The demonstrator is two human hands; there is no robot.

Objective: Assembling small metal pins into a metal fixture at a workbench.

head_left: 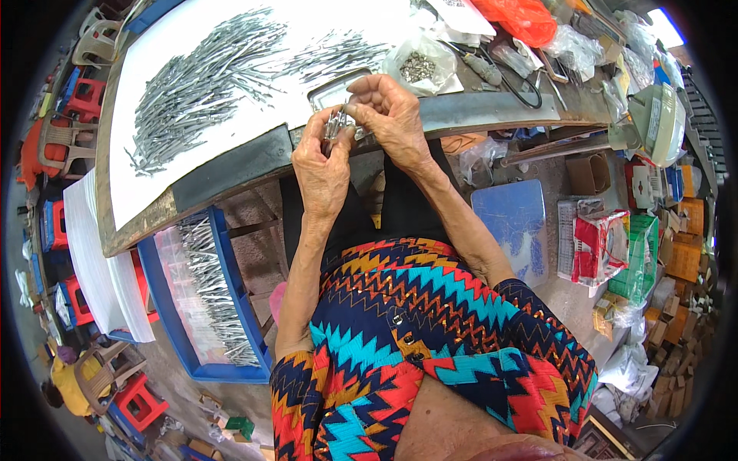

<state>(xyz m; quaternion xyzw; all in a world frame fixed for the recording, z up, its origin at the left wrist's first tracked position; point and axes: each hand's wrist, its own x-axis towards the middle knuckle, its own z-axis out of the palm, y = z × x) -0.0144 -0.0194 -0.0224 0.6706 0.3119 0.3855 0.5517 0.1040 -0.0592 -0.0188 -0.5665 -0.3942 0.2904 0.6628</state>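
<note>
At the table's front edge my two hands meet. My left hand [321, 170] is closed around a few small shiny metal pieces [336, 121], which stick up between thumb and fingers. My right hand [393, 121] is bent over them, thumb and forefinger pinched at their upper end; what exactly it grips is too small to make out. Just behind the hands lies a small shallow metal tray [329, 95], partly hidden by the fingers. A large heap of thin grey metal strips [207, 88] covers the white sheet to the left, with a smaller heap [338, 55] beyond.
An open plastic bag of small metal parts [417, 67] sits right of the tray. Further right are a black cable [530, 96] and a lamp [663, 123]. Below the table at left, a blue crate [173, 349] holds more metal strips. A blue stool top [511, 227] stands right.
</note>
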